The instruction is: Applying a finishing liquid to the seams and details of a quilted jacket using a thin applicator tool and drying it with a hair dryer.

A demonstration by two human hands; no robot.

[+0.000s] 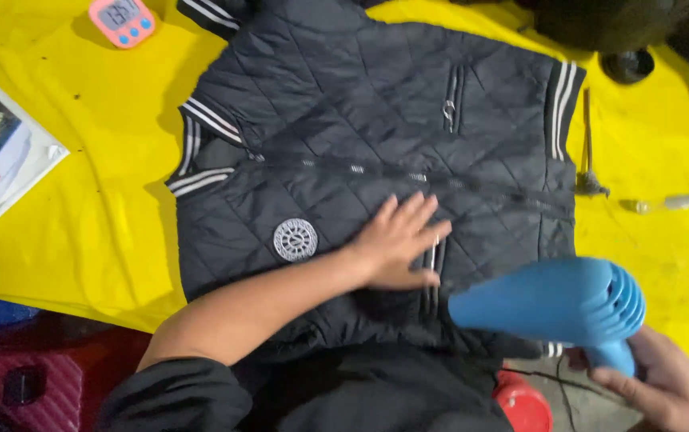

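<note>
A black sleeve is pushed up the left forearm; the right hand (668, 388) is bare.

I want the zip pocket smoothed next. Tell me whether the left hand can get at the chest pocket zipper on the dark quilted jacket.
Probably yes. The left hand lies flat and empty on the dark quilted jacket, and the chest pocket zipper sits uncovered further up the same panel. The blue hair dryer in the right hand is off to the side.

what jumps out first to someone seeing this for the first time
A dark quilted jacket lies spread over a bright yellow cloth, filling the middle. The left hand presses flat on its front, while the right hand at lower right grips a blue hair dryer aimed at the jacket.
</note>
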